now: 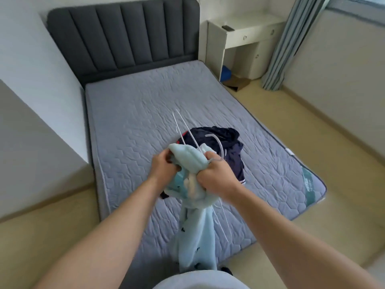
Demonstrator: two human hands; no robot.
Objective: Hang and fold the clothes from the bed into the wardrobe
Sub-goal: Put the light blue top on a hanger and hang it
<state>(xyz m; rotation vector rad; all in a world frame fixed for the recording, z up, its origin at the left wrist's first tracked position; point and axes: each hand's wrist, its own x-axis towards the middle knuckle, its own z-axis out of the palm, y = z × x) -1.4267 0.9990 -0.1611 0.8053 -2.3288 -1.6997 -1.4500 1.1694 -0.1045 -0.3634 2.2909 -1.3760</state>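
A: Where's the pale blue garment (195, 230)?
B: Above the near end of the bed (145, 105), hanging down from both hands. The left hand (163, 166) pinches its upper edge; the right hand (216, 176) is curled tight round the bunched cloth beside a white hanger (187, 132).
A: And the rest?
B: A dark pile of clothes (225, 140) lies on the bed just behind.

Soft even daylight from the window (360, 9) side, faint shadows, slight overall blur, wide-angle bending at edges
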